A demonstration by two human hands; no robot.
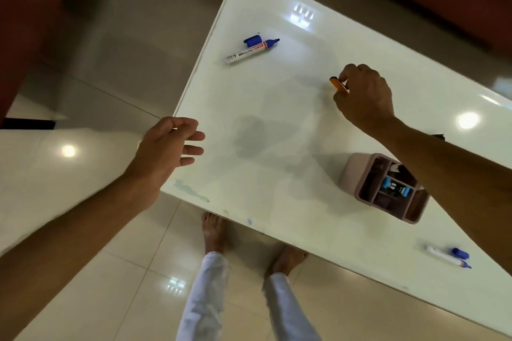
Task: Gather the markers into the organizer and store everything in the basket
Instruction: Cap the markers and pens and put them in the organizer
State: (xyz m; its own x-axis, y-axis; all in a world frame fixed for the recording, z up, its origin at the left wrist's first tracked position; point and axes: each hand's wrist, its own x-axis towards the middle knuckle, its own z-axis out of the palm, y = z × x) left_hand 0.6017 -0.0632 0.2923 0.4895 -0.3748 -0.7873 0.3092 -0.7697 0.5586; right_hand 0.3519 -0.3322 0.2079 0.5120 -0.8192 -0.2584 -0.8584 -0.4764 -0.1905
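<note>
From the head view, our right hand (364, 94) pinches an orange marker (338, 85) just above the worktop (277, 119), while our left hand (169, 144) hangs released at its edge. We should lift cleanly, then drop it upright into a free slot of the organizer (385, 188) nearby; two uncapped blue markers (250, 51) (448, 256) lie well apart, needing caps first.

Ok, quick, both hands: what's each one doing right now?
Left hand: open, fingers relaxed, holding nothing, at the table's edge.
Right hand: pinching an orange marker above the table.

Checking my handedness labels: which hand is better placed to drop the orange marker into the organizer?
Right. The right hand already pinches the orange marker, with the organizer under its forearm; the left hand hovers open.
</note>
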